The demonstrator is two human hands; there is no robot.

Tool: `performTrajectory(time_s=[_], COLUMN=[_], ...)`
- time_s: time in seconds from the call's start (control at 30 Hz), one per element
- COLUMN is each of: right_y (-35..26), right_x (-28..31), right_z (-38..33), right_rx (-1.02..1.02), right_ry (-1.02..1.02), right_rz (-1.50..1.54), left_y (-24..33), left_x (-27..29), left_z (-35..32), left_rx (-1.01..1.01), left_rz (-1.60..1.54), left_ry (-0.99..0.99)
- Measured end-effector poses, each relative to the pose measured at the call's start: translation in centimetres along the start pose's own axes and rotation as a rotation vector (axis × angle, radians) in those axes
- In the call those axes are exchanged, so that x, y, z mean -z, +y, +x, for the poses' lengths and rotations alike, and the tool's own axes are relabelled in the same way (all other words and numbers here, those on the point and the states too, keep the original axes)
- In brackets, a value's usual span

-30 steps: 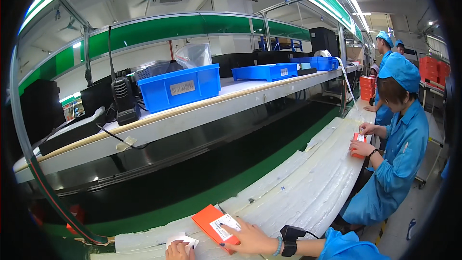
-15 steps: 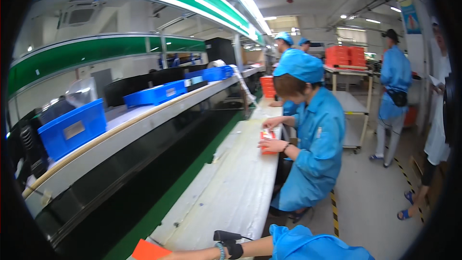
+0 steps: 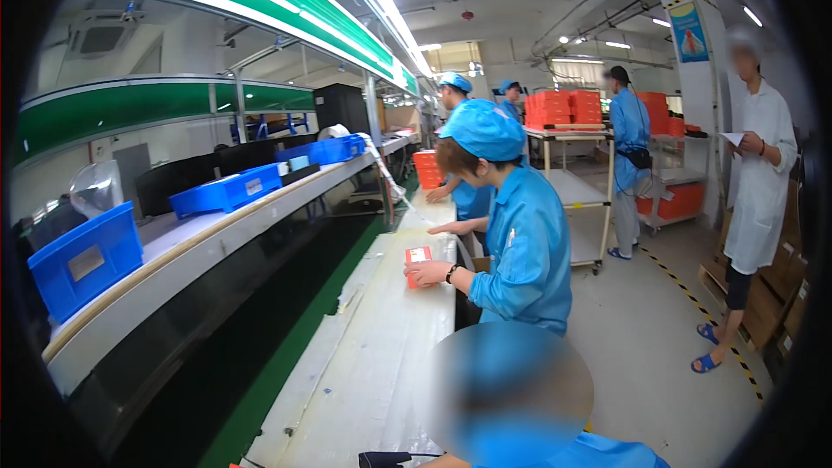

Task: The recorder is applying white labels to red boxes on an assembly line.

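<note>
Neither of my hands shows in the head view. A worker in a blue cap and smock (image 3: 529,243) sits at the long white bench (image 3: 347,381), one hand (image 3: 426,274) on a small orange-red box (image 3: 418,256) and the other hand (image 3: 451,227) stretched over the bench. Nearer, at the lower edge, is another person in blue (image 3: 598,452), the head blurred. Part of that person's forearm shows beside a black wrist-worn piece (image 3: 386,459) with a thin cable.
On the left shelf stand blue bins (image 3: 87,262) and a low blue tray (image 3: 227,194). Stacked orange boxes (image 3: 428,170) sit farther along the bench. A trolley (image 3: 574,186) carries more orange boxes. A person in a white coat (image 3: 763,182) stands at right holding paper.
The view has swung right and shifted. The seated worker's far hand has left the orange box and reaches out. The nearest person's orange piece and hand have mostly slipped below the lower edge.
</note>
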State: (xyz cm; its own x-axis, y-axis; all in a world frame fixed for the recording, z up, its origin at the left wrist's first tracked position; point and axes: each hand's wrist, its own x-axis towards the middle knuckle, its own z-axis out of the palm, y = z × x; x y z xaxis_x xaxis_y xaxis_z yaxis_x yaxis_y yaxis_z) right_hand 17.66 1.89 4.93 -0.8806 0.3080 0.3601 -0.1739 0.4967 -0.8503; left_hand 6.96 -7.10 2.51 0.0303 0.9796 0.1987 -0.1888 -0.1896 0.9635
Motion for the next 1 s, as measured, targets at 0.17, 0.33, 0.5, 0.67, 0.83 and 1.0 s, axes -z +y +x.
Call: performTrajectory(time_s=[0.17, 0.33, 0.5, 0.67, 0.83, 1.0], right_y=[0.3, 0.3, 0.2, 3.2, 2.8, 3.1], right_x=[-2.7, -2.4, -0.7, 3.7, 6.7, 7.8], right_z=[2.4, 1.7, 1.6, -1.2, -0.6, 1.7], right_rx=[0.247, 0.13, 0.108, 0.12, -0.065, -0.256], right_ry=[0.009, 0.138, 0.112, 0.208, 0.275, 0.162], right_rz=[-0.015, 0.049, 0.177, 0.452, 0.413, 0.191], left_y=[1.2, 2.8, -0.4, 2.2, 1.3, -0.9], left_x=[1.8, 3.6, 9.8, 13.3, 16.6, 17.8], left_z=[-1.5, -2.4, -4.5, -3.5, -1.6, -1.7], left_rx=[0.041, 0.028, -0.059, -0.289, -0.224, -0.056], left_rz=[-0.203, -0.385, -0.501, 0.771, 0.42, 0.866], left_ry=[0.14, 0.241, 0.345, 0.613, 0.747, 0.646])
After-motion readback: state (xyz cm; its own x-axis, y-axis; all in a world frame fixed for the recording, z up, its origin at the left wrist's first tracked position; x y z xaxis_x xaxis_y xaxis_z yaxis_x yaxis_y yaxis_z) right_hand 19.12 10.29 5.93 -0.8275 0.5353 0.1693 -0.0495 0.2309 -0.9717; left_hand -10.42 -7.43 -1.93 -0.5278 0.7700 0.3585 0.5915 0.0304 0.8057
